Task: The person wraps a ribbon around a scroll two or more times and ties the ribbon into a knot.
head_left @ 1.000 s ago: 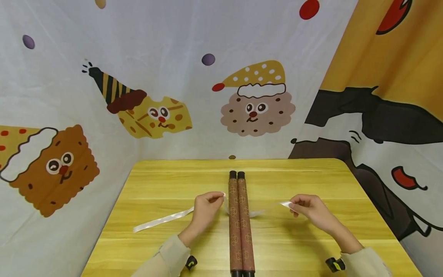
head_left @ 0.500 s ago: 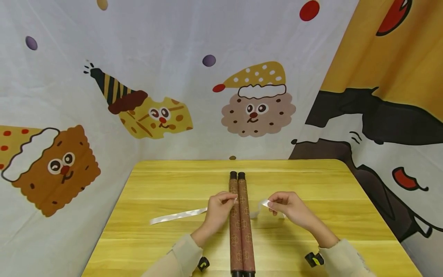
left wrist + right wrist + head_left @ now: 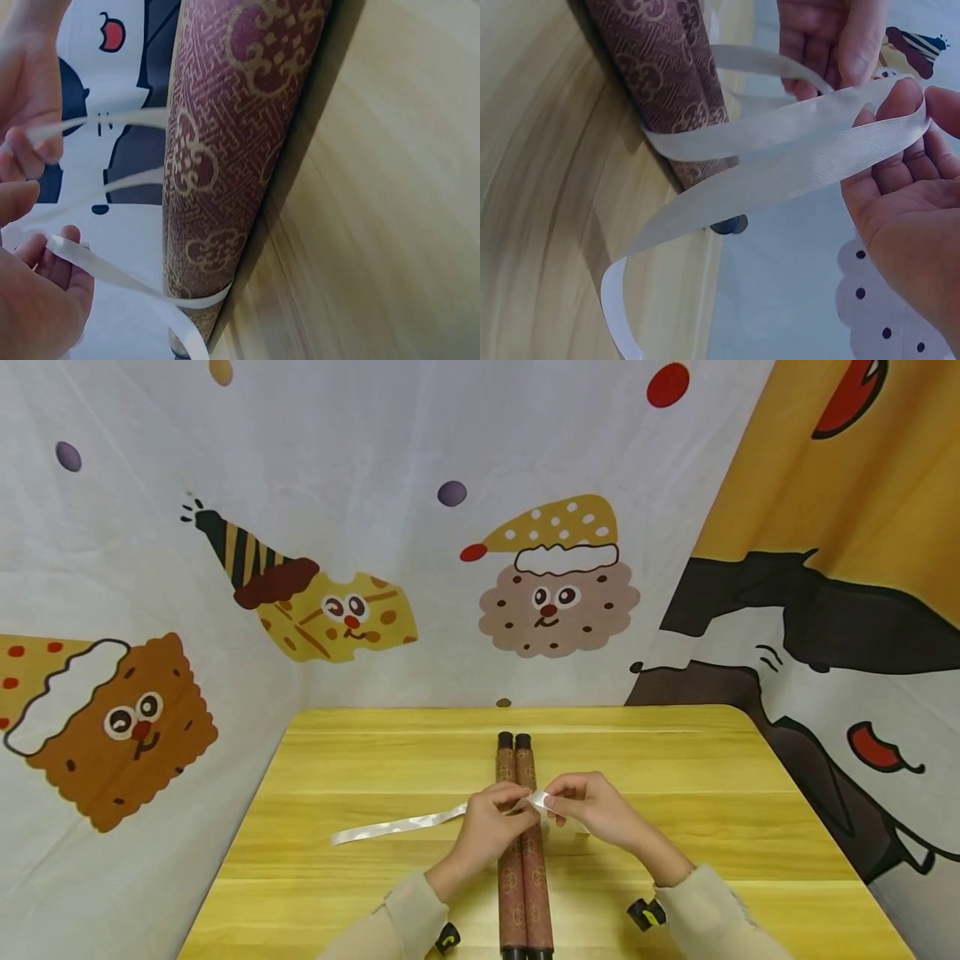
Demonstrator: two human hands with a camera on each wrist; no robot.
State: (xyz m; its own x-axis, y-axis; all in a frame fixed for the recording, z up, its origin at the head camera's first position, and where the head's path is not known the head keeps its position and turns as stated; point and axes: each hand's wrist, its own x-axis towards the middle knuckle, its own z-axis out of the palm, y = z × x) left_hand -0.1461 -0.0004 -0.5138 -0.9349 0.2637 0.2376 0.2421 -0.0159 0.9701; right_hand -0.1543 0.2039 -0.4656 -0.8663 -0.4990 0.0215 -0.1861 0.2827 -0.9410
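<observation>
white ribbon (image 3: 780,171), pinched by left hand (image 3: 489,824), folded round right hand's (image 3: 603,812) fingertip (image 3: 901,97)

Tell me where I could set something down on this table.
Bare table lies beyond the ribbon, up to the back edge, and between the right hand and right edge. The middle is crowded: rolls, with the left hand over them.
</observation>
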